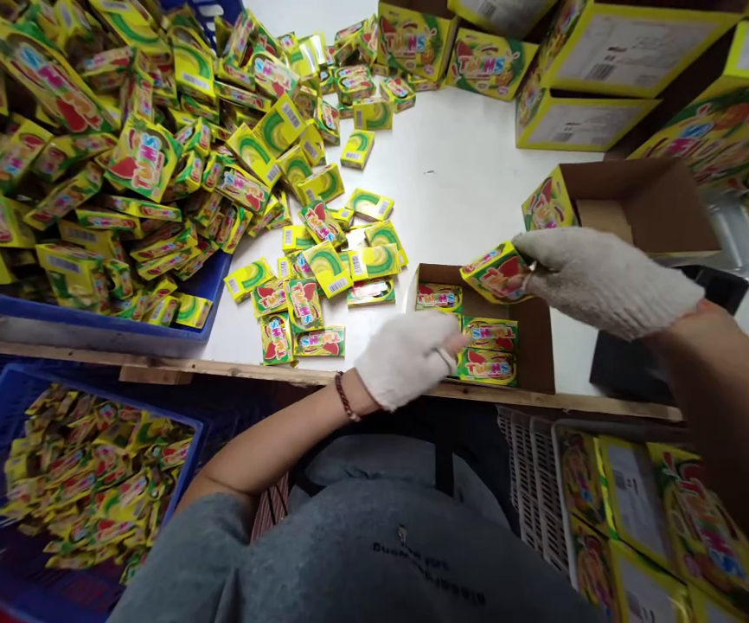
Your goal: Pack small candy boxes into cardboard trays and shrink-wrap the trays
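Note:
Both my hands wear white knit gloves. My right hand (598, 275) pinches a small yellow candy box (496, 272) and holds it over an open brown carton (536, 346) at the table's near edge. Inside the carton lie several of the same small boxes (489, 349) in rows. My left hand (410, 356) rests at the carton's left side, its fingers curled against the packed boxes; whether it grips one I cannot tell.
A big heap of small yellow boxes (154, 156) covers the white table (465, 173) on the left, spilling from a blue crate (89, 316). Larger yellow cartons (582, 78) stand at the back right. Another blue crate (56, 484) of sachets sits below left.

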Tool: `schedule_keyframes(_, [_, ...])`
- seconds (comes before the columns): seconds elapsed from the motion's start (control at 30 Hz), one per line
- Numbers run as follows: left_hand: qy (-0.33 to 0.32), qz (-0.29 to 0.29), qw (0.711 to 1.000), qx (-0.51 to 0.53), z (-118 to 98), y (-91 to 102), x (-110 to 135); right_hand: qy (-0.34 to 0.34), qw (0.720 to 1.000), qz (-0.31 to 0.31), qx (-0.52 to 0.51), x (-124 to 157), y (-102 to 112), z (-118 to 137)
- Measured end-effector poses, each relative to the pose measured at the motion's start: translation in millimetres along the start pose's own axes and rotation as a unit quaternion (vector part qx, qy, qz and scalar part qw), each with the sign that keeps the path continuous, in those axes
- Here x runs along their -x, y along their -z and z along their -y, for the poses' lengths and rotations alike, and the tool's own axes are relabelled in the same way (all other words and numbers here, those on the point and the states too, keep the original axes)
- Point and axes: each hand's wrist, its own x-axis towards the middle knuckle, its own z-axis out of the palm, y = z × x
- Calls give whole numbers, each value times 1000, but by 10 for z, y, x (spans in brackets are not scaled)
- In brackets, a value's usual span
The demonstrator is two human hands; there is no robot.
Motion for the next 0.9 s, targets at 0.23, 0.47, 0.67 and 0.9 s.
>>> schedule_keyframes(0.23, [-30, 216, 952, -216, -150, -629, -444, -36, 945, 181, 271, -251, -332, 34])
schedule_keyframes(0.47, [-18, 261, 939, -224, -59, -725, -387, 21, 953, 138, 270, -188, -575, -218])
schedule_keyframes(0.67, [-23, 253, 940, -229, -88, -750, -354, 26, 947, 150, 284, -239, -549, -311])
schedule_keyframes(0.9, [-17, 241, 950, -197, -76, -736, -353, -35, 956, 150, 251, -326, -552, -72])
